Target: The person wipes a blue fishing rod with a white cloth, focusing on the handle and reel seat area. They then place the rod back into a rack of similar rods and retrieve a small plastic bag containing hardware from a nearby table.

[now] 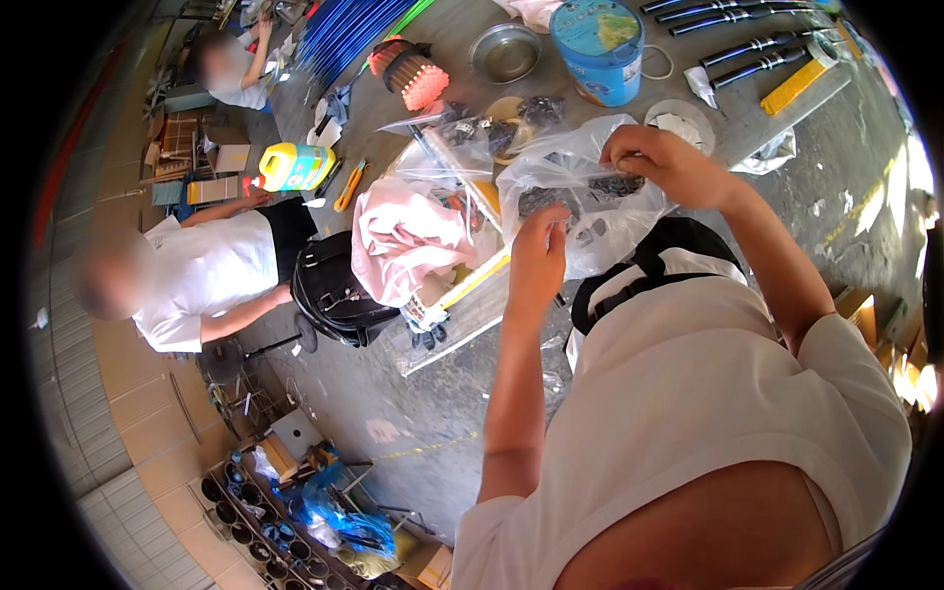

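Observation:
A clear plastic bag [587,258] hangs at the near edge of the table, with small dark parts [617,185] showing inside it. My left hand [537,254] is closed on the bag's near left side, thumb up against the fingers. At the bag's upper right, my right hand [669,165] pinches the plastic, its fingers bent together. More dark parts in clear bags [541,110] lie just beyond, around a roll of tan tape [503,128]. Whether either hand also holds a loose part is hidden.
On the table stand a blue tub [597,61], a metal bowl [504,54], an orange-tipped bundle of rods [421,87] and a yellow bottle [292,167]. Fishing rod handles [755,67] lie at right. Pink cloth [405,231] and a black bag [339,290] are left, beside a person [221,270].

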`<state>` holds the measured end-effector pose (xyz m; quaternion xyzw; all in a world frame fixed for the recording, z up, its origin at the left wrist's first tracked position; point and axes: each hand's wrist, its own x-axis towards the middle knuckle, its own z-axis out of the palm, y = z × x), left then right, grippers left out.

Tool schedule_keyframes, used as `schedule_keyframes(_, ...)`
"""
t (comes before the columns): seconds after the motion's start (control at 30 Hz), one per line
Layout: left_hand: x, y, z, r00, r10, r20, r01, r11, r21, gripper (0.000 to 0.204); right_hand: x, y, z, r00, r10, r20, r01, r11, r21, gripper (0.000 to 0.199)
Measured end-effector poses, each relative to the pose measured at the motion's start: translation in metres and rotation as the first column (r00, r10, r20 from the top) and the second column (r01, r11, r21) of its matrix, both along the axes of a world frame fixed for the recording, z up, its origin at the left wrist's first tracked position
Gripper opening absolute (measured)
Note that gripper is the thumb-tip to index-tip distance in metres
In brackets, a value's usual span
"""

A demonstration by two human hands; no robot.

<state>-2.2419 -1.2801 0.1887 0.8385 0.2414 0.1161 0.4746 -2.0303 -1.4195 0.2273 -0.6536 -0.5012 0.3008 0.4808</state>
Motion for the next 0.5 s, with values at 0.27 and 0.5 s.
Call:
schedule_keyframes(0.27,0.07,0.065,-0.031,0.831,-0.121,-0.543,0.338,0.885,0.321,0.023,-0.011,0.009,-0.057,0.988,0.078,0.135,-0.048,0.976,-0.211,0.008)
schedule_keyframes(0.5,0.088,0.103,-0.038,0.884,-0.047,-0.465,0.295,0.828,0.477,0.026,-0.004,0.018,-0.083,0.977,-0.112,0.179,0.111,0.994,0.02,0.004)
